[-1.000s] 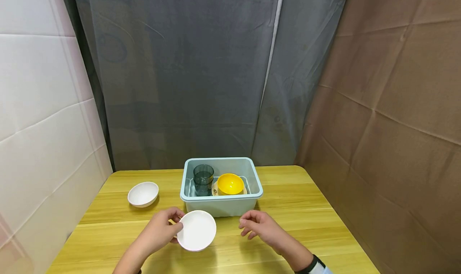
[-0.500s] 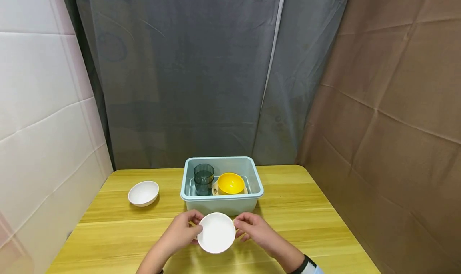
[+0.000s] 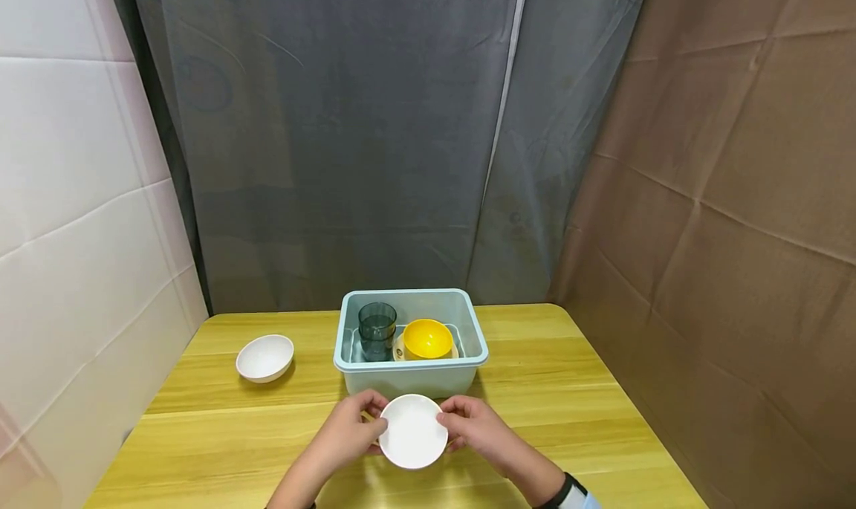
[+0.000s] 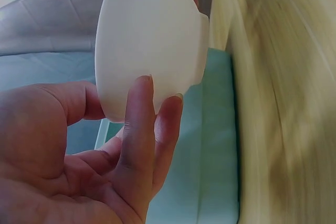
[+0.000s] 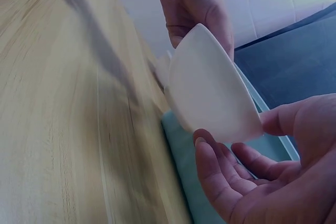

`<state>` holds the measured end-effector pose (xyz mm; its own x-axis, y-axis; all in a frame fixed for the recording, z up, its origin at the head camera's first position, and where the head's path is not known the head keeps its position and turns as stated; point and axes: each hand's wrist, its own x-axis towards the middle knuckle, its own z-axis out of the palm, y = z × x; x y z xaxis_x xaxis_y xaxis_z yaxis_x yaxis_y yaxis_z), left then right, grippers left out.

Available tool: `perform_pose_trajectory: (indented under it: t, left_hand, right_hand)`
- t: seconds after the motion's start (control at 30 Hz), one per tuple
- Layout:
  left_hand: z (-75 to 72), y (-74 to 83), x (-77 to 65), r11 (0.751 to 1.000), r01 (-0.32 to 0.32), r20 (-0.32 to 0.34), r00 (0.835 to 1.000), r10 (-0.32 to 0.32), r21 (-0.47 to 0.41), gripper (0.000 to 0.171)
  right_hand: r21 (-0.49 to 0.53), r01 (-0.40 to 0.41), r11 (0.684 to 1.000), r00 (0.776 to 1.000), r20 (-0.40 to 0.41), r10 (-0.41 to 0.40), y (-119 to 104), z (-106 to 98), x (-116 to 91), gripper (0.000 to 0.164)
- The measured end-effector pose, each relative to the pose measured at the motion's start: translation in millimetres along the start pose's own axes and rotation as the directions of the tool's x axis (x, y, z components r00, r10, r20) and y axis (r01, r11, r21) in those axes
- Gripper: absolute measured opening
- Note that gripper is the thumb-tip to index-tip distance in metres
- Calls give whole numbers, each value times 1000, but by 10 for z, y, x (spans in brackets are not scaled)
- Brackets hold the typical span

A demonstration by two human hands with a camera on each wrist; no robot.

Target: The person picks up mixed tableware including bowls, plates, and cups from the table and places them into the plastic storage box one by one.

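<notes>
A small white bowl (image 3: 413,432) is held above the table, just in front of the light blue bin. My left hand (image 3: 349,433) grips its left rim, thumb at the edge and fingers under the outer side, as the left wrist view shows. On the opposite rim, my right hand (image 3: 478,429) pinches it the same way, its fingers (image 5: 210,166) against the outer wall. A foot ring juts from the bowl's base in both wrist views. Farther left on the table rests a second white bowl (image 3: 264,358).
The light blue bin (image 3: 411,379) stands at mid-table behind the hands. Inside are stacked dark transparent cups (image 3: 377,331) and a yellow bowl (image 3: 428,339) on a pale patterned dish (image 3: 399,349). Grey, white and brown cloths hang around the wooden table (image 3: 568,420).
My left hand has carried the small white bowl to the right, toward my right hand. My right hand, apart from it a second ago, now holds its right rim.
</notes>
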<state>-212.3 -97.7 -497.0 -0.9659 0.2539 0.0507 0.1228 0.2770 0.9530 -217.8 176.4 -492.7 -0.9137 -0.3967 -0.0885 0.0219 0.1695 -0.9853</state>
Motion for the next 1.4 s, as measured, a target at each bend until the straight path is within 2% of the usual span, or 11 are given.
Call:
perform_pose_trajectory:
  t: [0.37,0.67,0.87,0.97,1.17,1.4]
  left_hand:
    - [30,24,-42,999,-9,27,1000,11,-46,19]
    - [6,27,-77,999,-11,39,999,13,-52,23]
    - [-144,19,-154,997,-43,63,997,48,-66,29]
    - [-255,-41,-200,997,-32,54,998,36,-71,31]
    - [-392,-190,-282,990,34,54,998,-27,-135,27]
    - [-408,-292,-339,987,52,67,997,-42,-151,29]
  right_hand:
    - [-86,14,996,999,-50,-18,27,-5,94,20]
    - [-132,2,991,999,-48,-8,-128,-54,88,19]
    - [-169,1,986,999,-31,-6,-265,-158,71,18]
    - [-199,8,980,1000,-24,-14,-395,-248,68,17]
    - [-314,2,949,999,-30,-12,-725,-466,147,14]
    - [-448,-5,894,998,-54,-21,-992,-671,357,11]
